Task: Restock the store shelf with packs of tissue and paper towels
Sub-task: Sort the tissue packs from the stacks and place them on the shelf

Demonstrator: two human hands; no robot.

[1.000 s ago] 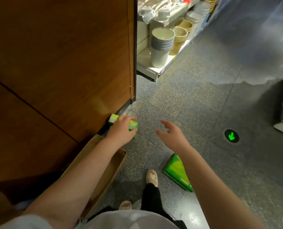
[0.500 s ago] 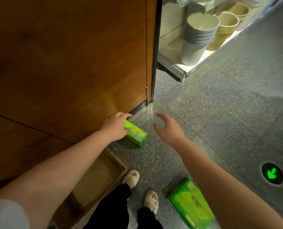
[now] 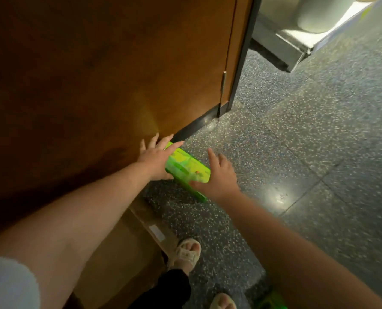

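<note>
A bright green tissue pack [image 3: 186, 168] hangs just above the speckled floor, beside the base of a wooden panel. My left hand [image 3: 155, 158] holds its far left end, thumb under the near side and fingers spread over the top. At the pack's right end is my right hand [image 3: 218, 176], thumb touching the near edge and fingers straight and spread. A second green pack [image 3: 270, 300] shows only as a corner at the bottom edge, by my right foot.
The tall brown wooden panel [image 3: 96, 74] fills the left side. An open cardboard box [image 3: 123, 253] sits against it by my feet. At the top right, a shelf base [image 3: 285, 47] carries a white bin [image 3: 319, 14]. Grey floor [image 3: 308, 141] stretches right.
The view has dropped lower and closer to the floor. My right hand has moved left and now touches the pack's right end. My left hand still holds the pack.
</note>
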